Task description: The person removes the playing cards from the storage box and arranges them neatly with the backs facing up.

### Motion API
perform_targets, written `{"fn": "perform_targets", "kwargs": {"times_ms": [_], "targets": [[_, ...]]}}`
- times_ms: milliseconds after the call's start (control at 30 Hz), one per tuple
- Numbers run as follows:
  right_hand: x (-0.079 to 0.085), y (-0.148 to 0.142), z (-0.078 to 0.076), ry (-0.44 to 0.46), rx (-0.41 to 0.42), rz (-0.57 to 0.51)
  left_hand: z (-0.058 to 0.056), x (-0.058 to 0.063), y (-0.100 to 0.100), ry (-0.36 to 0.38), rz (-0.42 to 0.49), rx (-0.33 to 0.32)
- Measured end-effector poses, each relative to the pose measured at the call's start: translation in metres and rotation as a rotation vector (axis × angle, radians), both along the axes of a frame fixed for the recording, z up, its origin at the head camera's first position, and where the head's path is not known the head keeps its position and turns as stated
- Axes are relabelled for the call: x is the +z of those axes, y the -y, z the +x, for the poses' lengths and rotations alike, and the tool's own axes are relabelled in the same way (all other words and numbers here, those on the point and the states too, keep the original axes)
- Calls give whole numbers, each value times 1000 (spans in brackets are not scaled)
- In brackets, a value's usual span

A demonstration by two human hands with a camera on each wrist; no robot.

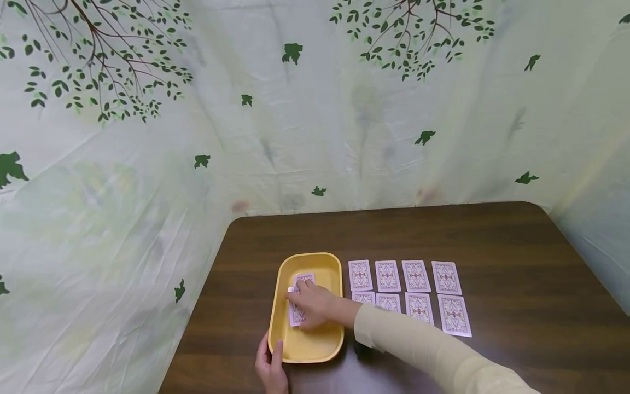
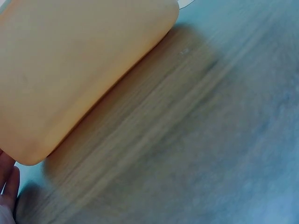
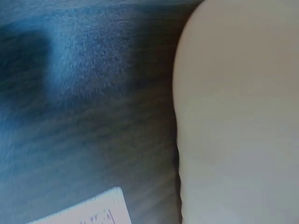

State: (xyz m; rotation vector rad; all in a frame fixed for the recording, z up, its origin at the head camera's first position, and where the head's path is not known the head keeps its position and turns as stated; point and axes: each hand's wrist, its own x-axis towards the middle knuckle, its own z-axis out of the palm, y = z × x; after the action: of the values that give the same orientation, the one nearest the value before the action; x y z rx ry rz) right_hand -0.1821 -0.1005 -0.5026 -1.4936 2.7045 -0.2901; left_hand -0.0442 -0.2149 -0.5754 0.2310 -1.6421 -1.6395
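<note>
Down inside a yellow tray (image 1: 315, 350), my right hand (image 1: 315, 306) holds a playing card (image 1: 295, 317) with a purple-patterned back. The fingertips lie at its left edge, and the hand hides part of it. Another playing card (image 1: 305, 277) lies just beyond, partly under the fingers. My left hand (image 1: 272, 369) grips the tray's near left corner, thumb on top at the rim and fingers along the outside. The left wrist view shows the tray's outer side (image 2: 84, 60) and a bit of left-hand fingers (image 2: 10, 184). A cream sleeve (image 3: 238, 112) fills much of the right wrist view.
Right of the tray, several face-down cards (image 1: 414, 275) lie in two rows; my right forearm partly covers the nearer row. A dark object (image 1: 363, 350) shows below the sleeve. The brown table (image 1: 531, 262) ends at a leaf-patterned cloth (image 1: 364, 142) behind.
</note>
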Motion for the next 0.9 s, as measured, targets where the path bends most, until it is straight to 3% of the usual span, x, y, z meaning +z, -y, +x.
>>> {"fn": "perform_targets", "kwargs": {"times_ms": [300,500,900], "targets": [[28,-23,-6,-32,31,-120,-1,2,-1,56,4,21],[44,-45,-6,5,26,-229,-2,1,-2,62,21,30],[44,-96,4,17,-97,-382,-4,1,-3,55,42,38]]}}
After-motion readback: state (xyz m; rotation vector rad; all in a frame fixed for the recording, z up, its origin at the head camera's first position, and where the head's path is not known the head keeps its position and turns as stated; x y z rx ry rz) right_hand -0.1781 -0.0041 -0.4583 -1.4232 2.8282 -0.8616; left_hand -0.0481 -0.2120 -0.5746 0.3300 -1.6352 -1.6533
